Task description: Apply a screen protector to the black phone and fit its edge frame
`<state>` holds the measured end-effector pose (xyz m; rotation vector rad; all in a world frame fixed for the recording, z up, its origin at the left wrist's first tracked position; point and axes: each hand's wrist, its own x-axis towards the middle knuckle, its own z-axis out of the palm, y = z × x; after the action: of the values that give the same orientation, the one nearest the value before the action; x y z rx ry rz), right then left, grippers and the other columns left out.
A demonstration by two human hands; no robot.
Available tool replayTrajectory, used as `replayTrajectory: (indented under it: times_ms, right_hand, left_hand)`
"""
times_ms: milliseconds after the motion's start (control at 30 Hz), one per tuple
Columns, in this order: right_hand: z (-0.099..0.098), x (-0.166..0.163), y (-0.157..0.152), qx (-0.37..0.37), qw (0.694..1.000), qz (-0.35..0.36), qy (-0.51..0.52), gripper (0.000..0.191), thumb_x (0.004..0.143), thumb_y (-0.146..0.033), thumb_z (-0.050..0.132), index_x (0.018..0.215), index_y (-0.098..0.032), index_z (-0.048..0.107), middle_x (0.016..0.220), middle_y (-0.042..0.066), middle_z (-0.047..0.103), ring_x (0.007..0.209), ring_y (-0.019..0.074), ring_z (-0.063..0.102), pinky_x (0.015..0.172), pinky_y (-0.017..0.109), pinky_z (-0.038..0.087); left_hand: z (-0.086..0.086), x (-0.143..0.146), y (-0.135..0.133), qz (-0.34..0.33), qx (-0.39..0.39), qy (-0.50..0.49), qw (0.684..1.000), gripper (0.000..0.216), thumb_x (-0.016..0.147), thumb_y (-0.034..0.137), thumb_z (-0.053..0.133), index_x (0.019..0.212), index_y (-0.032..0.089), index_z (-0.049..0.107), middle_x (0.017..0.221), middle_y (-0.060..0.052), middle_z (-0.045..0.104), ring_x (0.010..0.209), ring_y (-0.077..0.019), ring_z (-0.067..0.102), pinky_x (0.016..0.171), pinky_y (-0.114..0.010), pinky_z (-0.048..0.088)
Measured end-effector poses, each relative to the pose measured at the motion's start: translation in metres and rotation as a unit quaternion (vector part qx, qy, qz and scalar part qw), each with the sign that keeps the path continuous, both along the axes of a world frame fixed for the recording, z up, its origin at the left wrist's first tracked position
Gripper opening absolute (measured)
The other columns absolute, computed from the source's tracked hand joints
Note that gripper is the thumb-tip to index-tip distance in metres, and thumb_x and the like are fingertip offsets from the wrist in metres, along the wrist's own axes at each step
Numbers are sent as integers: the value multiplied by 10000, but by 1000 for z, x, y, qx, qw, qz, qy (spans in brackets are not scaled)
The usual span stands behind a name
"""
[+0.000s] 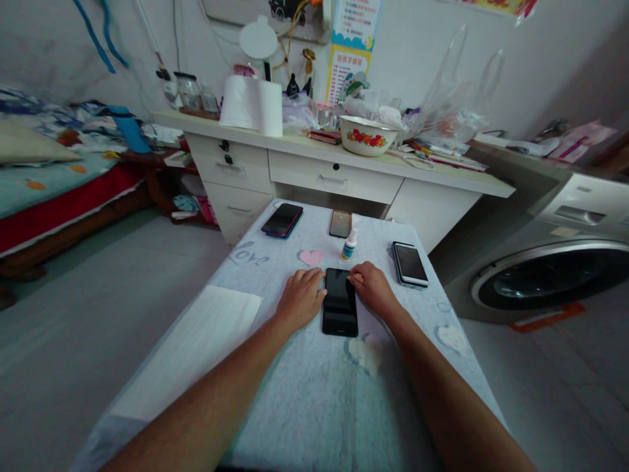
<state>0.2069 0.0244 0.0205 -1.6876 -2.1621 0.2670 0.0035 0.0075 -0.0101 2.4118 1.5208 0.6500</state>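
A black smartphone (340,308) lies screen up on the cloth-covered table, between my two hands. My left hand (302,295) rests flat along its left side, fingers stretched out and the thumb at the phone's edge. At the upper right edge of the screen, my right hand (371,285) is closed with fingers curled in a pinch; whatever is in them is too small to make out. Just beyond the phone stands a small white spray bottle (349,246) with a blue and yellow label. Behind that bottle lies a phone-shaped brownish piece (341,223).
Stacked phones lie at the table's far left (283,219) and right (411,265). White paper sheets (196,347) cover part of the left side. Beyond the table stands a white desk (304,167) with a paper roll and flowered bowl (366,137). A washing machine (555,242) stands right.
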Motion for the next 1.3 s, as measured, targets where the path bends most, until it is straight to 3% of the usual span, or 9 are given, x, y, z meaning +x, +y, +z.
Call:
replayTrajectory:
  times_ms: [233,400,600,867,1067,1300]
  right_hand:
    - [-14,3,0,29,999,-6,43,149,906,-216,516,928,-171,655,912,62,605,873,165,562,800,258,397]
    - [-13,2,-5,30,999,10,31,167,915,-210,497,942,-170,657,913,70,600,876,168,561,801,254,398]
    - [-9,1,-9,20,1000,7,9,247,961,-255,429,953,-176,663,878,62,587,870,167,555,809,258,388]
    - [-9,7,-10,-2,1000,-15,16,170,924,-203,496,961,-180,660,899,60,589,875,170,557,787,254,387]
    - [-11,5,-11,0,1000,-21,-14,192,939,-215,463,978,-190,650,904,63,580,888,182,547,794,265,382]
    - [-10,0,-17,14,1000,-23,-4,271,970,-306,403,903,-171,628,865,77,588,866,197,534,808,293,376]
  left_hand:
    - [-2,1,3,8,-14,22,1000,369,912,247,460,1273,213,526,1385,-48,510,1173,-245,458,982,-385,362]
    - [13,6,7,-7,-47,35,998,344,874,183,480,1203,202,578,1300,-82,578,1100,-266,507,932,-391,407]
    - [29,20,9,33,-71,55,995,234,870,199,484,1060,192,621,1138,-113,637,1032,-294,536,857,-411,437]
    - [16,32,28,75,-31,12,997,175,877,166,475,918,173,644,1034,-95,644,992,-254,555,877,-381,424]
    - [4,29,34,76,-9,-45,996,214,860,165,520,1052,201,605,1108,-59,626,1056,-234,538,893,-367,408]
    - [0,25,35,50,-6,-68,996,219,849,136,508,1028,203,615,1074,-46,631,1050,-224,536,909,-354,399]
